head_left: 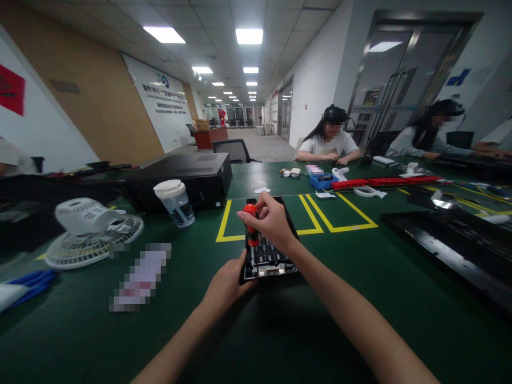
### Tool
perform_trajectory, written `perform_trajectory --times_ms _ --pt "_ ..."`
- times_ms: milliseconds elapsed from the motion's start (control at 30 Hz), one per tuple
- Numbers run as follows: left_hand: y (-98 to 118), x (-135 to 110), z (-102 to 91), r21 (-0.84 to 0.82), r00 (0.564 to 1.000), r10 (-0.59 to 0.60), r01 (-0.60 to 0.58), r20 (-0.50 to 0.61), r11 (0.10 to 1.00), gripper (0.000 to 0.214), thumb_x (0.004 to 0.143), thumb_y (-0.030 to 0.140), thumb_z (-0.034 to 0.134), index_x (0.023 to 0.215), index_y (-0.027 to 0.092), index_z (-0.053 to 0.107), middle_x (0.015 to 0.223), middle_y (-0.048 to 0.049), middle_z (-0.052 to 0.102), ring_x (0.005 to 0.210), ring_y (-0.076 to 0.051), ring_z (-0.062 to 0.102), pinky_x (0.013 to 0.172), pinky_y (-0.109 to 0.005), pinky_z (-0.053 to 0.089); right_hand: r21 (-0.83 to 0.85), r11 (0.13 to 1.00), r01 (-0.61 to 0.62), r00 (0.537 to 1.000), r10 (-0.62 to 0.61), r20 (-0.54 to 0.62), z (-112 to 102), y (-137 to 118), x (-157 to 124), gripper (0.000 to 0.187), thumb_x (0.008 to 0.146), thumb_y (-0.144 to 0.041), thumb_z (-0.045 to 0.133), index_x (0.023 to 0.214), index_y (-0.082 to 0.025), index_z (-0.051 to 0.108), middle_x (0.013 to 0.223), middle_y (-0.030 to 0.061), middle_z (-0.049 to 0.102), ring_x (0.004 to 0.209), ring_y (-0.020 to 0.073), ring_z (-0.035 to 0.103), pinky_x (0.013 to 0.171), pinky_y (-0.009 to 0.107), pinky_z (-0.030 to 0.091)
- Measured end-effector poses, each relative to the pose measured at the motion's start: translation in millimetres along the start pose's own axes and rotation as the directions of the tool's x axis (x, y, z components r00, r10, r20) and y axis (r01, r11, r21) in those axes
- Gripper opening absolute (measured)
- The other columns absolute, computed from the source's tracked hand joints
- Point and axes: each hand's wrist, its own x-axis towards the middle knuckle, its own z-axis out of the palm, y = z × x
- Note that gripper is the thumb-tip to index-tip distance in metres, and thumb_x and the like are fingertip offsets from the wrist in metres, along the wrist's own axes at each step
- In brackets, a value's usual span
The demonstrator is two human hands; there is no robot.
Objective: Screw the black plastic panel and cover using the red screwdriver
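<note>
A screwdriver with a red and black handle (252, 237) stands upright over a black, flat electronic device (267, 253). My right hand (274, 218) is closed around the upper part of that handle. The device has rows of dark, rounded shapes inside and a metallic part along its near end. My left hand (228, 280) grips its near left corner, thumb along the side. The screwdriver's tip is too dark to make out, so I cannot tell whether it touches a screw.
Yellow tape outlines (348, 229) mark the green table (192, 325). On the left are a white fan (92, 229), a lidded cup (176, 205) and a black computer case (180, 178). A long black panel (444, 250) lies right. A person (330, 141) sits across, beyond a blue tray (322, 181).
</note>
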Motion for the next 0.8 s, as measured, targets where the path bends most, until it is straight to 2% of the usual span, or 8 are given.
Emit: perform_trajectory --times_ms 567,800 --pt "2.0 -1.0 -1.4 0.014 1.000 -0.004 0.003 0.012 1.000 0.075 0.075 0.043 0.054 0.138 0.014 0.025 0.124 -0.0148 0.052 0.111 -0.026 0.052 0.092 -0.033 0.039 -0.059 0.998 -0.009 0.999 0.006 -0.045 2.2 -5.3 -3.6 0.033 0.070 -0.041 0.063 0.070 -0.020 0.037 0.054 -0.0067 0.041 0.048 0.0069 0.038 0.046 0.018 0.027" --pt "3.0 0.0 -2.9 0.015 1.000 -0.012 0.011 0.024 1.000 0.076 0.075 0.043 0.054 0.139 0.013 0.024 0.124 -0.0155 0.052 0.111 -0.026 0.052 0.093 -0.034 0.039 -0.050 0.999 0.012 1.000 -0.013 -0.025 3.4 -6.2 -4.1 0.031 0.073 -0.042 0.060 0.071 -0.020 0.038 0.057 -0.0061 0.039 0.049 0.0072 0.037 0.047 0.019 0.028"
